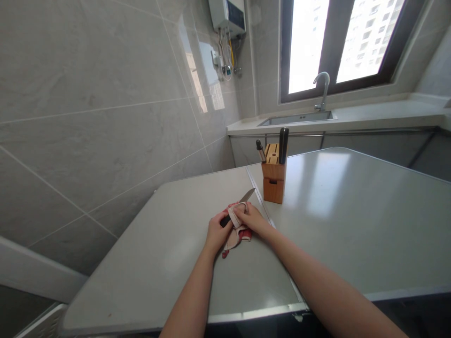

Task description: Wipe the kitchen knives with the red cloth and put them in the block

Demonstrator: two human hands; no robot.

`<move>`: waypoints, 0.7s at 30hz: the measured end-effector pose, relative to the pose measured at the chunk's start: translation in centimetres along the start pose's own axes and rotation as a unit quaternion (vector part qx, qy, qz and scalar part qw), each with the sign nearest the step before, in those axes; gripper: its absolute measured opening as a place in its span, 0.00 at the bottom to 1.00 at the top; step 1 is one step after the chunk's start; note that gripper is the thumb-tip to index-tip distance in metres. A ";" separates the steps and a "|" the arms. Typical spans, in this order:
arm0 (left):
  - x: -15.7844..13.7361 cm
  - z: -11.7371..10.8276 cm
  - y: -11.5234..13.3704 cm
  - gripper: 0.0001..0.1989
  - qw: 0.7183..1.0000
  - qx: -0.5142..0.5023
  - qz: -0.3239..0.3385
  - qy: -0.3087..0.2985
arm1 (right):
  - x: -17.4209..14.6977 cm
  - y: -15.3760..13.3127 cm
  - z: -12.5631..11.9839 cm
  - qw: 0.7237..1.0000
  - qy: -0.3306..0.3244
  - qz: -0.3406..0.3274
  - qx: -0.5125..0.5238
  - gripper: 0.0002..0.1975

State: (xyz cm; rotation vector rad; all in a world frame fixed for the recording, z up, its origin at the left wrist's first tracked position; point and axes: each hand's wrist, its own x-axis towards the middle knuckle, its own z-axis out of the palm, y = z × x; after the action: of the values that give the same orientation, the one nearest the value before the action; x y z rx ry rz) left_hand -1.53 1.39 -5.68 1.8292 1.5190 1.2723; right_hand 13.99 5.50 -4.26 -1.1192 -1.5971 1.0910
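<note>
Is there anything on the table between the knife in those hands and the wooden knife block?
Nothing visible: bare grey tabletop separates the steel-bladed knife from the wooden knife block. A pink cloth wraps the blade's base.

No writing can be read anywhere here; the water heater on the wall has a dark front panel, but any marks are too small.

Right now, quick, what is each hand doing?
Left hand: closed on the knife handle.
Right hand: closed, holding the cloth against the blade.
</note>
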 end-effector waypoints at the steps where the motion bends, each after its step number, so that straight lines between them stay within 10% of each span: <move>1: 0.0 0.0 0.0 0.14 1.000 -0.001 0.003 -0.004 | 0.0 0.0 0.0 1.000 -0.001 -0.001 -0.002 0.14; 21: 0.0 -0.1 0.3 0.13 1.000 0.022 0.010 -0.004 | -0.5 -0.7 -0.2 0.997 -0.012 0.022 0.071 0.14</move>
State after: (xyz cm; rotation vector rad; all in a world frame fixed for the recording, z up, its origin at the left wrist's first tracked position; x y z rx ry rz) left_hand -1.45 1.22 -5.37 1.8792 1.5404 1.2488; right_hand 14.12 4.90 -3.66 -1.0543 -1.4949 1.2318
